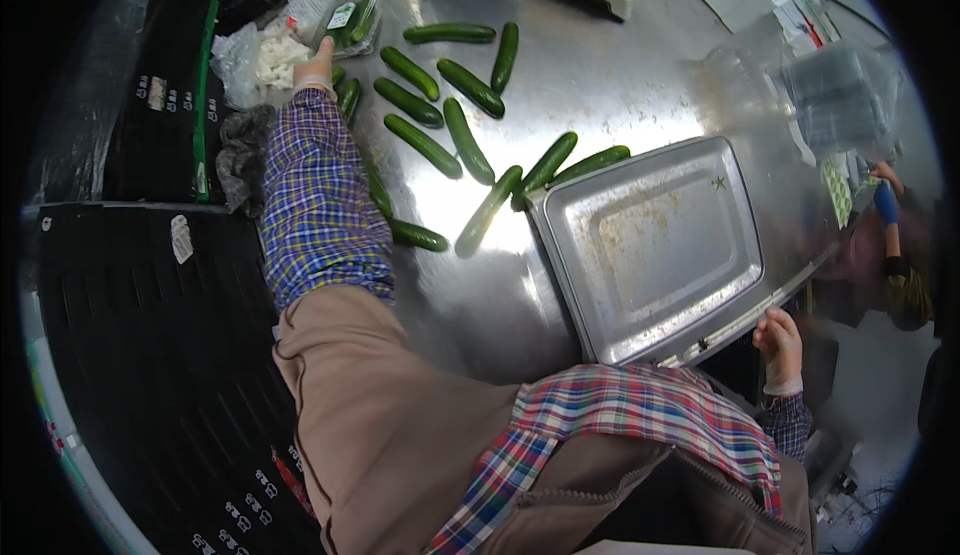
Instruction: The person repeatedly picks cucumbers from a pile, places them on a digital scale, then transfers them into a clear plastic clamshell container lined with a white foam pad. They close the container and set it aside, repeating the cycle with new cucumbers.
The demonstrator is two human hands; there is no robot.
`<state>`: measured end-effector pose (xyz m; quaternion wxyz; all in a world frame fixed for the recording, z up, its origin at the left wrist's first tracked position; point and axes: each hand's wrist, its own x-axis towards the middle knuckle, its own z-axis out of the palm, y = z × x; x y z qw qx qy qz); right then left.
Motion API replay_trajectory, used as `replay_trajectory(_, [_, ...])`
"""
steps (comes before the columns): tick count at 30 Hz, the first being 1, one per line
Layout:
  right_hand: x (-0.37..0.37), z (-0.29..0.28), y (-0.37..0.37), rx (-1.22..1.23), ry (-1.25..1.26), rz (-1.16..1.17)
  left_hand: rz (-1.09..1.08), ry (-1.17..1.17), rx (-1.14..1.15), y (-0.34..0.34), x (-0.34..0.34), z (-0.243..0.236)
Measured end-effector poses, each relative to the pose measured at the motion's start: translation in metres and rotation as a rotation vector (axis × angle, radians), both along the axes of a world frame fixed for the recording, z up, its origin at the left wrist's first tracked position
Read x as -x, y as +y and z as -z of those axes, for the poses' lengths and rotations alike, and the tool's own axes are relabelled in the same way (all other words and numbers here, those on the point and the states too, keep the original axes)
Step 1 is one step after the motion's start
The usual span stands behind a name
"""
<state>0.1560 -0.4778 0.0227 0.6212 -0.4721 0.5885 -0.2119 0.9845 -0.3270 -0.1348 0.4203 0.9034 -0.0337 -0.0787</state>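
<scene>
Left hand (315, 68): filled pack (352, 25) gripped; right hand (779, 348): curled, hold can't be told; cucumbers (468, 143) between hands left unpacked.

- Worktop (470, 310): smooth metal, glossy, with bright glare
- Framed panel (680, 245): metal, shiny, dulled by rough-looking brownish stains
- Cucumbers (467, 143): smooth, glossy skin
- Pack (366, 17): clear, shiny plastic with a paper-looking label
- Crumpled bag (234, 73): thin, clear plastic, wrinkled
- Crates (150, 305): black plastic, mostly matt
- Checked sleeve (320, 195): matt cloth, creased
- Jacket (390, 385): brown cloth, matt, fairly smooth
- Containers (838, 95): clear plastic, glossy
</scene>
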Motion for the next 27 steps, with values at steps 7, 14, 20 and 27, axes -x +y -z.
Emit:
replay_trajectory(7, [0.0, 0.015, -0.012, -0.053, 0.078, -0.007, 0.564, 0.134, 0.086, 0.04, 0.15, -0.069])
replay_trajectory(14, [-0.024, 0.023, -0.017, -0.07, 0.106, -0.12, 1.139, -0.099, 0.063, -0.015, 0.318, -0.098])
replay_trajectory(20, [-0.023, 0.014, -0.016, -0.058, 0.088, -0.097, 1.542, -0.076, -0.413, -0.158, 0.348, -0.069])
replay_trajectory(27, [0.013, 0.011, -0.006, -0.03, 0.108, 0.025, 1.952, -0.063, -0.504, -0.203, 0.366, -0.015])
